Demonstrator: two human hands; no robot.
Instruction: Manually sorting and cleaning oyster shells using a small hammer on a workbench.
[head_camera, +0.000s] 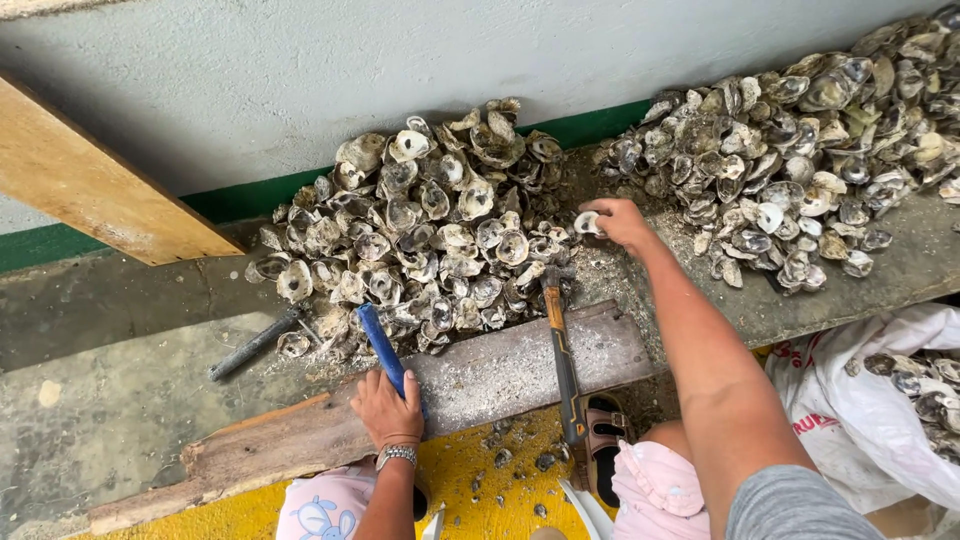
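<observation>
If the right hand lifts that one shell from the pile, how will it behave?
The shell in the right hand looks rigid and rough, so it probably grips well. Its thin edges may chip. Neighbouring shells in the loose pile might slide.

The left hand (386, 406) has a silver metal-link watch (397, 455) on its wrist. The right hand (620, 220) is bare, its arm in a grey short sleeve (795, 505). Pink shorts (655, 490) cover the legs, and a brown strapped sandal (603, 445) is worn.

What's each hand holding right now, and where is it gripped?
Left hand grips the blue-handled tool at the handle's lower end. Right hand pinches an oyster shell by its edge.
</observation>
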